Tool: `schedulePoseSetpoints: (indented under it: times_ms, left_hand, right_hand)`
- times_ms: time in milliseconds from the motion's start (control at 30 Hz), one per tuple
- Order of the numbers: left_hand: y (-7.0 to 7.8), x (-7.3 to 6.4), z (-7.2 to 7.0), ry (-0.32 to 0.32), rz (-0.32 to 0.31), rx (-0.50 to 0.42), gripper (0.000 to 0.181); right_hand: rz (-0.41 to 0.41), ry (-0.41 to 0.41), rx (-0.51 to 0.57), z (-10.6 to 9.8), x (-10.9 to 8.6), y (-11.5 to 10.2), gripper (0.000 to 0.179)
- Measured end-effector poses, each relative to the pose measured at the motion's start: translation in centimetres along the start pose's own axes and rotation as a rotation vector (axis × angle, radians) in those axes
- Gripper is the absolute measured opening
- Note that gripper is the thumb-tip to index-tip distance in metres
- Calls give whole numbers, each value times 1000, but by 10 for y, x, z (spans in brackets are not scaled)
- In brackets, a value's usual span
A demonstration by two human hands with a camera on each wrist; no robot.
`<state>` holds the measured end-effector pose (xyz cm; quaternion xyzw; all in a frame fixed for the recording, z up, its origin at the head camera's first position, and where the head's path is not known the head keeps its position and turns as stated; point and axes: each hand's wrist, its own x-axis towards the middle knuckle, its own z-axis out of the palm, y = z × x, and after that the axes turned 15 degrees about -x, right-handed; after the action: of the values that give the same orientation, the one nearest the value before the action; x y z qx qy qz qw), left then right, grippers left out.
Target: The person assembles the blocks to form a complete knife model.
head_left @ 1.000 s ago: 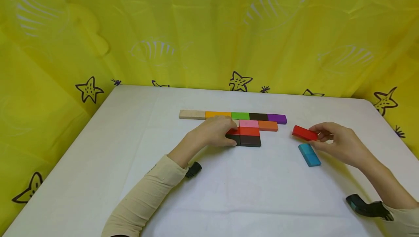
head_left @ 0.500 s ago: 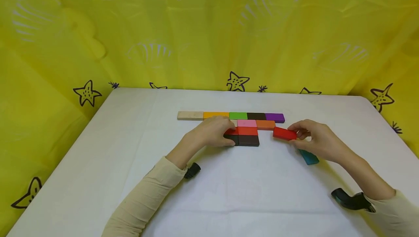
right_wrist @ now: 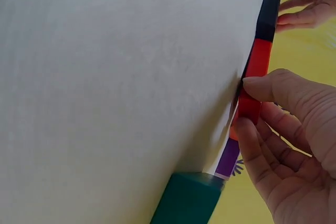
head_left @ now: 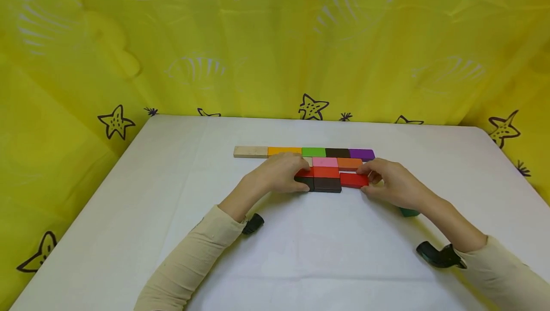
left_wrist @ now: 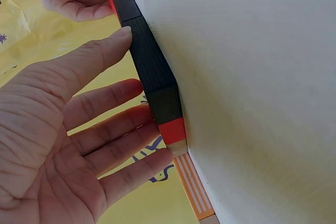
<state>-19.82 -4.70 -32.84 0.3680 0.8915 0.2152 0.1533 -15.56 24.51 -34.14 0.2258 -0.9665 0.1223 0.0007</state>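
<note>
In the head view my left hand (head_left: 279,172) rests at the left of a flat arrangement of coloured wooden blocks. Its thumb touches a dark block (left_wrist: 152,59) in the left wrist view, with the other fingers fairly straight beside the rows. My right hand (head_left: 395,184) pinches a red block (head_left: 352,180) between thumb and fingers. That block lies just right of the dark front block (head_left: 327,185) and the red-orange block (head_left: 326,172); a narrow white gap separates it from the orange block (head_left: 350,163) behind.
A pink block (head_left: 325,162) sits left of the orange one. Behind runs a row with natural wood (head_left: 250,152), yellow-orange, green, dark and purple (head_left: 362,154) blocks. A teal block (right_wrist: 186,200) lies near the right forearm, mostly hidden in the head view. The white table (head_left: 275,249) meets a yellow curtain.
My right hand has carried the red block leftward from beside the teal block to the right end of the dark and red-orange blocks. My left hand has stayed in place.
</note>
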Motion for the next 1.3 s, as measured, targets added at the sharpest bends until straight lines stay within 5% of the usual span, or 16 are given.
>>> schedulePoseSetpoints:
  times_ms: [467, 833, 1300]
  left_hand:
    - [-2, 1, 2, 2, -8, 2, 39]
    - [-1, -1, 2, 1, -13, -9, 38]
    - [-2, 2, 1, 10, 5, -2, 33]
  right_hand:
    - [3, 95, 11, 4, 4, 0, 28]
    - [22, 86, -1, 4, 10, -2, 24]
    - [63, 93, 18, -8, -10, 9, 25]
